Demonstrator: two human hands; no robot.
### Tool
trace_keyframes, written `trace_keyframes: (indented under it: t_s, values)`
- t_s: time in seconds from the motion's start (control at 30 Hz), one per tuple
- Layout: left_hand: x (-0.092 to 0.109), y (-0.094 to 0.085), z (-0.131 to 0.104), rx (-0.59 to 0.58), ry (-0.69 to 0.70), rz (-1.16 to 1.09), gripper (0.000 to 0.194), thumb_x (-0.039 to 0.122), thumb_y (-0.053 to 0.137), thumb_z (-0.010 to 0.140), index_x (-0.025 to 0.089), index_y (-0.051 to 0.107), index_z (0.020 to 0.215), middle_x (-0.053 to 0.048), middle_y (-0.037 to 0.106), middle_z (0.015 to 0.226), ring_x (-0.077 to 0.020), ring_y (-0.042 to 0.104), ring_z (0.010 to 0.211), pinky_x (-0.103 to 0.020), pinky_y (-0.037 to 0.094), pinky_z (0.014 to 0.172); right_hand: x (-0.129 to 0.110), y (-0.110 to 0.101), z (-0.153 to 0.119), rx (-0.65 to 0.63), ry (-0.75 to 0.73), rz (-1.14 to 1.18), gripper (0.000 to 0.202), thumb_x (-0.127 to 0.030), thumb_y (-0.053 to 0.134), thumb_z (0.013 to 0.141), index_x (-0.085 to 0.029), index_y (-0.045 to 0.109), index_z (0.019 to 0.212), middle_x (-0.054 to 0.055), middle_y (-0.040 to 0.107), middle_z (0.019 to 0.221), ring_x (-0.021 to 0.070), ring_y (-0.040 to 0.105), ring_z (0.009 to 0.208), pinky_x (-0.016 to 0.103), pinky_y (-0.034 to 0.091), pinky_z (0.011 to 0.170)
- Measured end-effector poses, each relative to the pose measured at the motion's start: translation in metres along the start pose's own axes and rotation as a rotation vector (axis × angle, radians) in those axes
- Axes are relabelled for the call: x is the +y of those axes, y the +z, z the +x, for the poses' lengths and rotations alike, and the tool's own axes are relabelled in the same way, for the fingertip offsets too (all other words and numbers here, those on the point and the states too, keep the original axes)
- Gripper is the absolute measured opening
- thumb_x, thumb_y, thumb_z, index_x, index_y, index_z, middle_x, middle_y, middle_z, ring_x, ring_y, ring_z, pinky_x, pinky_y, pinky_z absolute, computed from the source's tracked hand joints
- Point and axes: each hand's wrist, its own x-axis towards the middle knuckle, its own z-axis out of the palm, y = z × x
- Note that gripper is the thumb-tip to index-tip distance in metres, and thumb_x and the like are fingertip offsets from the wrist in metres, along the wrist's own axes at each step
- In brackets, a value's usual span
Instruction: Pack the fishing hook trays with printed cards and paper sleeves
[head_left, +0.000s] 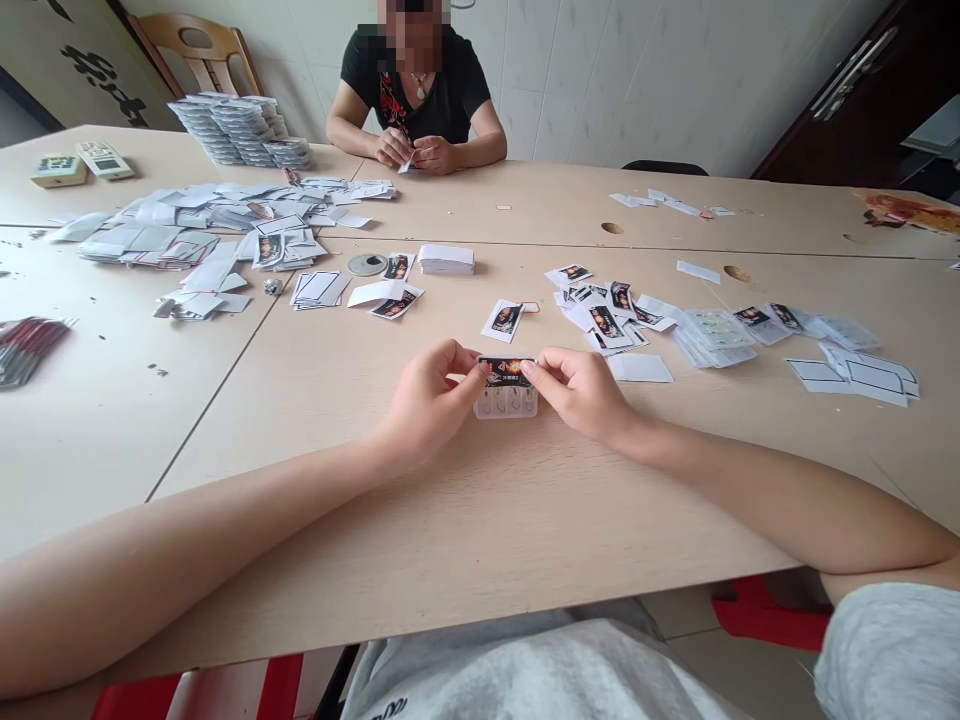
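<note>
A small clear plastic box (507, 403) with a black printed label (508, 373) across its upper part is held near the table's front middle. Small hook-like pieces show in its compartments. My left hand (441, 396) pinches the left end of the box and label, thumb on top. At the right end, my right hand (581, 390) grips it the same way, its thumb on the label. Just beyond lies a white card with a black print (504, 320). To the right are a loose pile of printed cards (606, 322) and a stack of clear boxes (714, 337).
Across the table (420, 540) sits a person in a black top (442, 105), holding a small white piece. White packets (161, 235) heap at the left, with stacked packs (232, 130) behind. A white card stack (447, 260) and a round tape roll (367, 264) lie mid-table.
</note>
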Motion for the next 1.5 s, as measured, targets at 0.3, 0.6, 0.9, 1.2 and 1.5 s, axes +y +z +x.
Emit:
trace_keyframes:
  t_s: [0.3, 0.6, 0.9, 1.2, 1.5]
  values:
    - [0.0013, 0.0018, -0.0002, 0.033, 0.019, 0.056, 0.025, 0.036, 0.057, 0.08, 0.018, 0.045, 0.069, 0.001, 0.054, 0.067, -0.0101, 0.046, 0.058, -0.022, 0.035, 0.05, -0.0017, -0.0008, -0.0012, -0.008, 0.003, -0.035, 0.038, -0.037, 0.052, 0.085, -0.019, 0.035, 0.056, -0.005, 0.032, 0.048, 0.0071, 0.027, 0.047, 0.025, 0.02, 0.046]
    - [0.0018, 0.0051, -0.0016, 0.058, 0.038, 0.088, 0.022, 0.034, 0.056, 0.081, 0.018, 0.045, 0.07, -0.001, 0.057, 0.07, -0.011, 0.049, 0.061, -0.023, 0.037, 0.052, -0.0032, -0.0006, -0.0007, 0.009, -0.005, -0.055, 0.04, -0.036, 0.052, 0.084, -0.019, 0.033, 0.054, -0.005, 0.032, 0.047, 0.007, 0.027, 0.047, 0.025, 0.019, 0.045]
    - [0.004, 0.0065, -0.0021, 0.074, 0.013, 0.105, 0.021, 0.03, 0.055, 0.08, 0.017, 0.044, 0.069, 0.001, 0.054, 0.067, -0.0094, 0.047, 0.06, -0.021, 0.035, 0.051, -0.0036, -0.0007, -0.0014, 0.0, 0.006, -0.056, 0.038, -0.035, 0.051, 0.085, -0.018, 0.035, 0.055, -0.006, 0.032, 0.047, 0.0064, 0.027, 0.047, 0.023, 0.021, 0.045]
    - [0.0027, 0.007, -0.0009, 0.071, 0.008, 0.1, 0.021, 0.03, 0.054, 0.08, 0.017, 0.043, 0.068, 0.002, 0.052, 0.066, -0.0083, 0.045, 0.058, -0.02, 0.033, 0.05, -0.0033, -0.0002, -0.0013, 0.001, 0.012, -0.054, 0.037, -0.034, 0.052, 0.084, -0.018, 0.035, 0.055, -0.006, 0.031, 0.047, 0.006, 0.027, 0.047, 0.023, 0.02, 0.045]
    - [0.0042, 0.007, -0.0008, 0.083, -0.008, 0.111, 0.021, 0.029, 0.055, 0.079, 0.017, 0.043, 0.067, 0.004, 0.048, 0.061, -0.0073, 0.041, 0.054, -0.021, 0.032, 0.05, -0.0033, 0.0, -0.0016, 0.002, 0.003, -0.053, 0.037, -0.032, 0.052, 0.084, -0.018, 0.034, 0.055, -0.006, 0.031, 0.047, 0.0057, 0.027, 0.046, 0.023, 0.02, 0.045]
